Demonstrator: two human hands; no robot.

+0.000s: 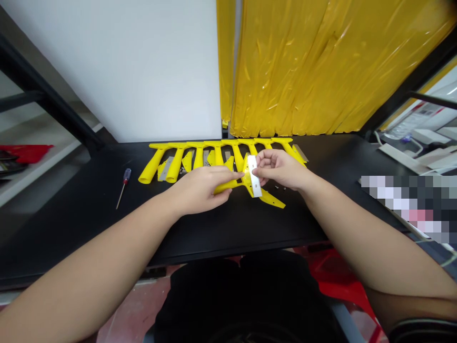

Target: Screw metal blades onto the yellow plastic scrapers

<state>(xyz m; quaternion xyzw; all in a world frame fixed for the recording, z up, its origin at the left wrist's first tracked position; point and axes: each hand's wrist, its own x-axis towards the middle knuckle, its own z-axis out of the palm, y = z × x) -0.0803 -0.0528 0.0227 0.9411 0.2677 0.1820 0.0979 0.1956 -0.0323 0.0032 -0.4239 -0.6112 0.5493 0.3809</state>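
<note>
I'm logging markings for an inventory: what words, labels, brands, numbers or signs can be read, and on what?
None can be read.
Clear plastic item at right: red marking, too blurred.
Pixelated patch: anything there is hidden.
Metal strip, yellow handles, screwdriver: no legible lettering.

The smooth yellow handle [233,185] is held up over there with its shaft toward eight o'clock, a shiny pale strip [254,176] pinched upright at its three-o'clock end, and a flat yellow piece [273,199] at five o'clock tapering toward four.
</note>
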